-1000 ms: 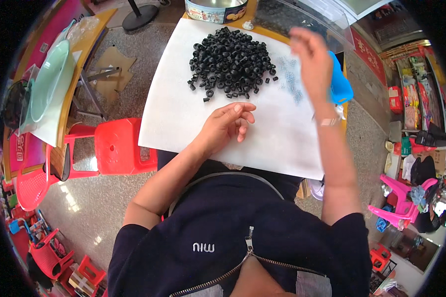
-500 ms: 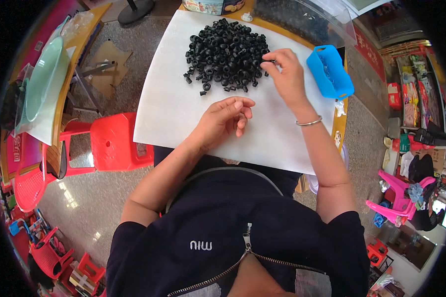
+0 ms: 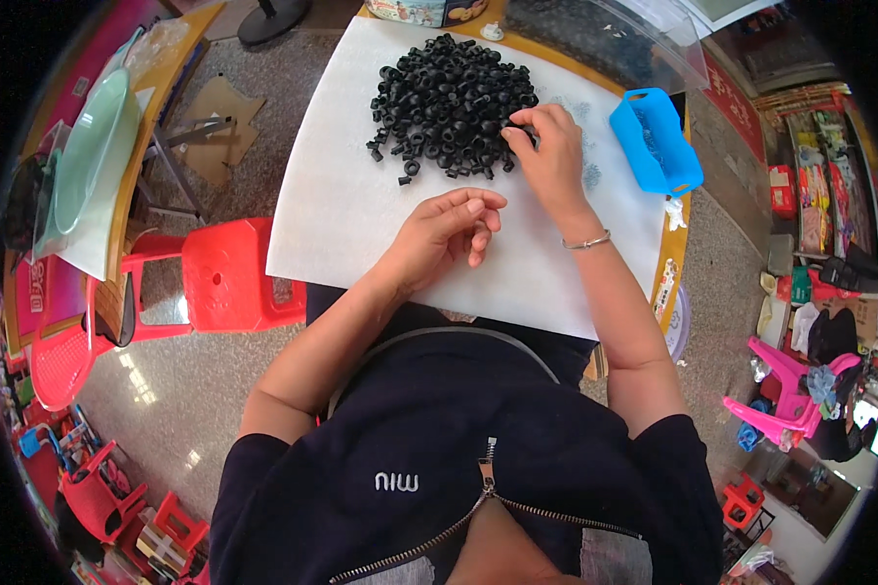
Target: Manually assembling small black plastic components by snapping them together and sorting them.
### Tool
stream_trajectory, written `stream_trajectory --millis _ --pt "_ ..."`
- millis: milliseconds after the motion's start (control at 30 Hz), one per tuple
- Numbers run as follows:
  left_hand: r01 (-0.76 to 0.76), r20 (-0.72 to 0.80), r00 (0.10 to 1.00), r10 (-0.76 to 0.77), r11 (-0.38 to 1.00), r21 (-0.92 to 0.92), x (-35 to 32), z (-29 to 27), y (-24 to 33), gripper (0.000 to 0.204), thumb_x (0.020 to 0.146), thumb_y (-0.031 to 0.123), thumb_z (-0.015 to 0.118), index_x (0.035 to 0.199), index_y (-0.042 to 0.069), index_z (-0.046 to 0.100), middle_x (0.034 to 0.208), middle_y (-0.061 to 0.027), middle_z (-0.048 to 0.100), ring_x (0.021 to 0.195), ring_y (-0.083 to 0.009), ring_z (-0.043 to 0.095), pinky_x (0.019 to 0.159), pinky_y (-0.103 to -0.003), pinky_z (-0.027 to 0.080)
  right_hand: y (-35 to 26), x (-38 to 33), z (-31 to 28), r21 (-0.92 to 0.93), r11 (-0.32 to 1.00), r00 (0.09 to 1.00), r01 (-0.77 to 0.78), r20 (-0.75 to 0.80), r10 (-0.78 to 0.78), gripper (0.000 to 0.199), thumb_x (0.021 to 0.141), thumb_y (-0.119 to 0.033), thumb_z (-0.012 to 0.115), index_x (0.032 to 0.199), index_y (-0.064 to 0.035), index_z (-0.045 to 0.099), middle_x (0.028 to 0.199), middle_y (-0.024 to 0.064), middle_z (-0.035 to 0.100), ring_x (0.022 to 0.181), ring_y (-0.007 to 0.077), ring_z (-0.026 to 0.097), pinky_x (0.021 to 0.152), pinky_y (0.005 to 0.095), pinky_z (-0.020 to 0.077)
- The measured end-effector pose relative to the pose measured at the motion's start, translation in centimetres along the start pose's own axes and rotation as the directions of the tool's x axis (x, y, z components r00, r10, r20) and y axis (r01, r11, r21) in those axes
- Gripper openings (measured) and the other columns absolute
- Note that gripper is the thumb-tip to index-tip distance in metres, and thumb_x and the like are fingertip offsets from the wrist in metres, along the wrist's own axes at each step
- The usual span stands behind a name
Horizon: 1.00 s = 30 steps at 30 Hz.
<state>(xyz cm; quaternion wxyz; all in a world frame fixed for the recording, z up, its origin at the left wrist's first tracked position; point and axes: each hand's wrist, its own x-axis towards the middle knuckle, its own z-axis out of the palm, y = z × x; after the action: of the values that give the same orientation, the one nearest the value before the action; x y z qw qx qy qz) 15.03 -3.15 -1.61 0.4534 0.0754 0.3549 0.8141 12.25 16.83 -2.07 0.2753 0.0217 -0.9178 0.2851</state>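
Note:
A heap of small black rubber-like parts [image 3: 449, 102], some ring-shaped and some stubby plugs, lies on a white sheet [image 3: 337, 224] covering the table. At the heap's right edge my right hand [image 3: 554, 161] has thumb and forefinger closed on a small black part, partly hidden by the fingertips. My left hand [image 3: 449, 234] rests nearer to me, below the heap, with its fingers curled in and thumb close to the forefinger. Whatever it may hold is hidden. To the right stands a blue plastic basket [image 3: 683, 175] with small blue bits inside.
Scattered blue specks [image 3: 592, 175] lie on the sheet between my right hand and the basket. A round tin [image 3: 424, 10] and a clear plastic cover [image 3: 615, 39] stand at the far edge. A red stool [image 3: 229, 278] is left of the table.
My right hand has moved slightly left, against the heap's edge, uncovering blue specks on the sheet. The left hand has hardly moved. The whole view has shifted a little.

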Motion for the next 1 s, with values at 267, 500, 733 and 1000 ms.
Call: stream_trajectory --millis 267,500,733,1000 --pt "-0.104 -0.099 0.991 0.092 0.987 -0.125 0.1 0.0 -0.1 0.03 0.093 0.019 0.054 0.116 0.0 0.051 0.092 -0.0054 0.056 0.069 -0.0097 0.052 0.061 -0.023 0.046 -5.8 -2.7 -3.1 -0.066 0.972 0.972 0.227 -0.047 -0.231 0.017 0.07 -0.01 0.068 0.087 -0.0095 0.063 0.088 0.0034 0.054 0.084 0.021 0.053 0.074 0.0352 0.0362" --pt "-0.159 -0.074 0.986 0.151 0.98 -0.119 0.3 -0.8 -0.8 0.024 0.092 0.012 0.054 0.113 0.0 0.056 0.09 -0.0042 0.059 0.071 -0.0101 0.055 0.066 -0.022 0.046 -8.1 -5.3 -2.8 -0.026 0.974 0.974 0.225 0.014 -0.224 0.023 0.072 -0.006 0.065 0.095 -0.0099 0.064 0.091 0.0043 0.055 0.084 0.0217 0.052 0.075 0.0354 0.0369" --pt "-0.135 -0.064 0.99 0.127 0.98 -0.147 -0.1 -0.9 -0.6 0.027 0.093 0.015 0.053 0.115 -0.001 0.055 0.095 -0.0065 0.059 0.072 -0.0094 0.053 0.062 -0.021 0.045 -7.3 -6.6 -4.8 0.201 0.973 0.992 -0.117 -0.029 0.125 0.017 0.079 -0.001 0.062 0.096 -0.0038 0.064 0.095 0.0089 0.06 0.084 0.0211 0.057 0.073 0.0299 0.0479" --pt "-0.11 -0.111 0.989 0.099 0.989 -0.094 0.0 -0.7 -0.5 0.032 0.094 0.015 0.051 0.122 -0.001 0.048 0.095 -0.0065 0.053 0.07 -0.0075 0.047 0.057 -0.02 0.042 -0.8 -9.2 -7.6 0.012 0.959 0.946 -0.284 -0.158 0.282 0.013 0.078 -0.003 0.062 0.09 -0.0045 0.064 0.087 0.008 0.06 0.078 0.0207 0.057 0.076 0.0319 0.0445"
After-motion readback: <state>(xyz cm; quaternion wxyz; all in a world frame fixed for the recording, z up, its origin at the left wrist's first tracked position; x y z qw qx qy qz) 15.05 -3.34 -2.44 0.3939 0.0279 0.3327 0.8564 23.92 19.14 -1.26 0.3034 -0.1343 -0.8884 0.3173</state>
